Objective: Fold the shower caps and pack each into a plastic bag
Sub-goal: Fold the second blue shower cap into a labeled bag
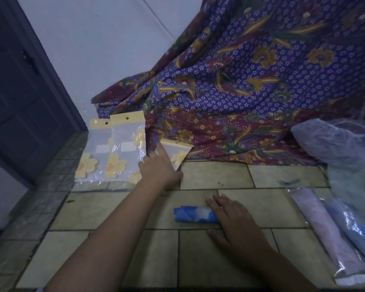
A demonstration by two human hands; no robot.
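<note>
A blue and white shower cap (193, 214), folded into a short roll, lies on the tiled floor in front of me. My right hand (232, 218) rests flat on its right end, fingers straight. Farther off, my left hand (159, 168) reaches out with straight fingers and lies on a clear plastic bag (178, 152) with a yellow header and yellow flower print. Two more such bags (114, 150) lie side by side just left of it.
A purple and maroon batik cloth (251, 85) drapes down to the floor behind the bags. Packed shower caps in plastic (333, 234) lie at the right, with a large crumpled clear bag (341, 148) above them. A dark door (19, 91) stands at the left.
</note>
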